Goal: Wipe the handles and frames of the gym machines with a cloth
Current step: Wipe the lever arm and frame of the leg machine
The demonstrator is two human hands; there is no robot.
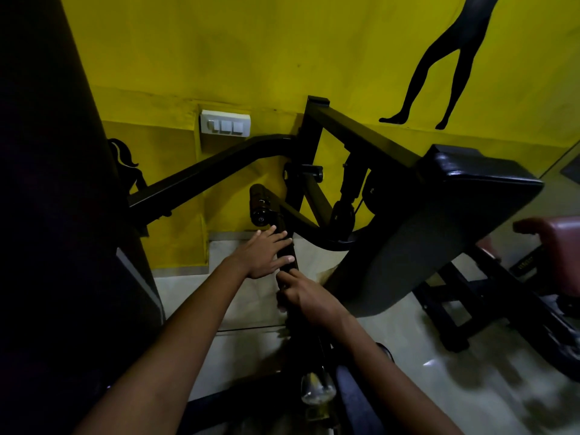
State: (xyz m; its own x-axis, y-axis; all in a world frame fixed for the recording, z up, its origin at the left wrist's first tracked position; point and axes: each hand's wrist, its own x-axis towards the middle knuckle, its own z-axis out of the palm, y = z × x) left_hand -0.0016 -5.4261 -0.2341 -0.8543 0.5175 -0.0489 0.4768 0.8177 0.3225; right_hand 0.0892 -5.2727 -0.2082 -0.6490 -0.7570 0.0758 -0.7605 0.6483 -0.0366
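Observation:
A black gym machine frame (354, 133) stands against the yellow wall. One of its black bars (287, 249) runs down toward me. My left hand (266, 252) lies flat on that bar with the fingers spread, just below a black roller pad (260, 200). My right hand (301, 296) is curled around the same bar a little lower, directly under the left hand. No cloth shows in either hand; it is too dark to tell if one is under the right palm.
A black padded seat (439, 215) juts out on the right. A maroon padded bench (555, 237) is at the far right. A white switch plate (225, 123) is on the wall. A large dark upright fills the left side. Pale tiled floor (248, 340) lies below.

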